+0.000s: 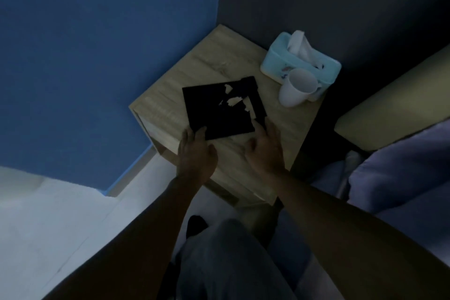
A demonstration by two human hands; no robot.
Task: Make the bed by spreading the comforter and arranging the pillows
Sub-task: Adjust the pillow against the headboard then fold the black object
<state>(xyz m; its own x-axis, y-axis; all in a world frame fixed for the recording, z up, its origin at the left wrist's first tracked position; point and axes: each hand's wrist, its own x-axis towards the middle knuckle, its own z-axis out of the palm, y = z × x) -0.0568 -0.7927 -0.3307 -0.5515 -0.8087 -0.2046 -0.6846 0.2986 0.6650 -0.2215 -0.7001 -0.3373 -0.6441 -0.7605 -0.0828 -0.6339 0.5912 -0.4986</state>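
Head view, dim light. Left hand pinches near-left corner of flat black square object on light wooden bench. Right hand: fingers spread, touching object's near-right edge. White mug beside pale blue tissue box. Blue comforter bunched at right, on bed.

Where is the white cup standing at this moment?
In the head view, the white cup stands on the wooden nightstand, at its right side, directly against the light blue tissue box.
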